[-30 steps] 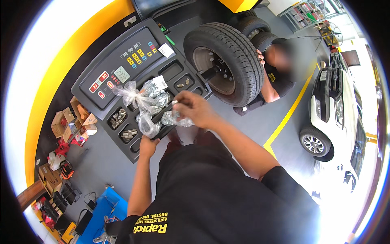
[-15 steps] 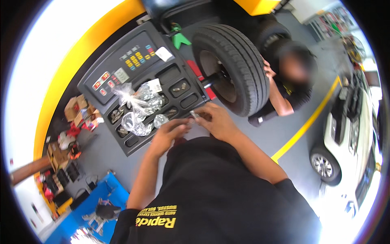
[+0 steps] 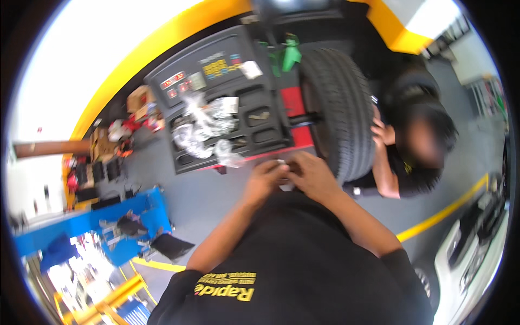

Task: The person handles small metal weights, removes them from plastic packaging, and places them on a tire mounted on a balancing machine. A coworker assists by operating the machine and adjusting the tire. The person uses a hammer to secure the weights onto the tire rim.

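Evidently fingertips of left hand [image 3: 265, 179] and right hand [image 3: 313, 176] meet, pinching a small pale piece [image 3: 281, 162]; blur hides its shape. Piece sits just off the front edge of a black compartment tray [image 3: 279, 132]. Clear plastic bags [image 3: 203, 129] sprawl over the tray, covering several compartments. Mounted tyre [image 3: 346, 108] blocks the right side; a co-worker's hand [image 3: 383, 132] touches its tread. Control panel [image 3: 216, 51] beyond the tray.

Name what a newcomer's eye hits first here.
Likely the big dark tire, upright on a shaft right of centre. Next, the clear plastic bags heaped on the black tray to its left. Below, the left hand and right hand meet at a small pale piece, too blurred to identify.
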### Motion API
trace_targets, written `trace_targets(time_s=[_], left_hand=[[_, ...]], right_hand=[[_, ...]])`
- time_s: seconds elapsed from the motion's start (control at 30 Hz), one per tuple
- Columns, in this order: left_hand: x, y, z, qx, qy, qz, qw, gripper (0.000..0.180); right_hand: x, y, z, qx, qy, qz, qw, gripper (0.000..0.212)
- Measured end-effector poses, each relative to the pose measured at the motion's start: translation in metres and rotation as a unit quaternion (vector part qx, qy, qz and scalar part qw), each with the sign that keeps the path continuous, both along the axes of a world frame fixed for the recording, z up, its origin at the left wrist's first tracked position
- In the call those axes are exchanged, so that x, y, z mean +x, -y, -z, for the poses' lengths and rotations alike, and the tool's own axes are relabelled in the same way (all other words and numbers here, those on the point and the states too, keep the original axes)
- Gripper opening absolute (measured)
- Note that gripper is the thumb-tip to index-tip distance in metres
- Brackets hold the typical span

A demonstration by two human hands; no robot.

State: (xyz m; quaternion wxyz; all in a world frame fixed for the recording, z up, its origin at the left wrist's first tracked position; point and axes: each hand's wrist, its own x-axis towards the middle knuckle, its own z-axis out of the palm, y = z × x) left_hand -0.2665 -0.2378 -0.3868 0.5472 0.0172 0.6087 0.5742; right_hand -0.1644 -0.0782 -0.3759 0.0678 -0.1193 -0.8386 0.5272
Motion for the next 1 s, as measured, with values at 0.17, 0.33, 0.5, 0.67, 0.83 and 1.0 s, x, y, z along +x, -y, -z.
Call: trace_targets(time_s=[0.17, 0.33, 0.5, 0.67, 0.83, 1.0], left_hand=[[-0.015, 0.006, 0.005, 0.022, -0.021, -0.029, 0.999, 0.039], [-0.032, -0.010, 0.025, -0.014, 0.006, 0.025, 1.000, 0.039], [-0.044, -0.042, 0.045, -0.059, -0.004, 0.084, 0.995, 0.033], [-0.035, -0.082, 0.033, -0.097, -0.027, 0.017, 0.995, 0.024], [-0.002, -0.132, 0.016, -0.155, -0.054, -0.037, 0.986, 0.027], [0.025, -0.182, 0.026, -0.209, -0.156, -0.041, 0.964, 0.034]], right_hand=[[0.014, -0.001, 0.013, -0.023, -0.014, -0.002, 1.000, 0.033], [0.056, -0.009, 0.022, -0.052, 0.021, 0.115, 0.992, 0.027], [0.124, -0.004, 0.038, -0.101, 0.093, 0.227, 0.964, 0.030], [0.171, -0.013, 0.069, -0.191, 0.114, 0.243, 0.944, 0.023], [0.201, -0.044, 0.110, -0.218, 0.128, 0.154, 0.955, 0.025], [0.254, -0.081, 0.137, -0.263, 0.137, 0.158, 0.942, 0.026]])
